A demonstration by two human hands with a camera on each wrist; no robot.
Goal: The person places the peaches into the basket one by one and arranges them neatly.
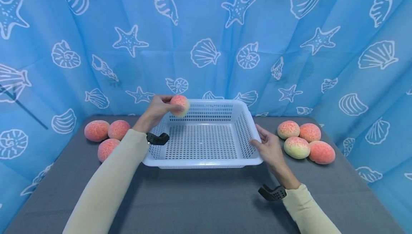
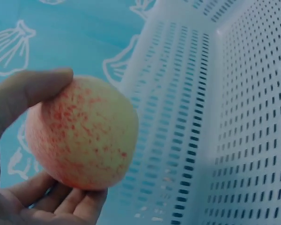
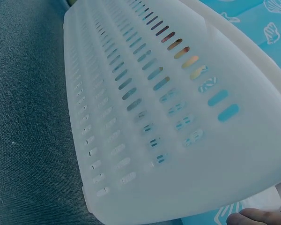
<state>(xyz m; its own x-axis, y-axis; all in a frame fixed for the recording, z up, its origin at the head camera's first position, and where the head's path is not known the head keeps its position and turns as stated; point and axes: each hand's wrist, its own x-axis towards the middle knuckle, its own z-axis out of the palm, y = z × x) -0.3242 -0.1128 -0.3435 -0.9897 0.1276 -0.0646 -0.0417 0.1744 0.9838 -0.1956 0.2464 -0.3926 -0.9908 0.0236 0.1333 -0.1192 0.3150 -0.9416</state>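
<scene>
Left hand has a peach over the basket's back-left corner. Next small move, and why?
Probably lower and release: the left hand grips the peach above the empty basket, whose right rim the right hand touches, apparently steadying it.

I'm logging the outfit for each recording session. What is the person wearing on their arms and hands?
Both arms are covered by long, plain cream sleeves down to the wrists. A black curved mount sits at the left wrist and another at the right wrist. The left hand and right hand are bare, with no gloves.
</scene>
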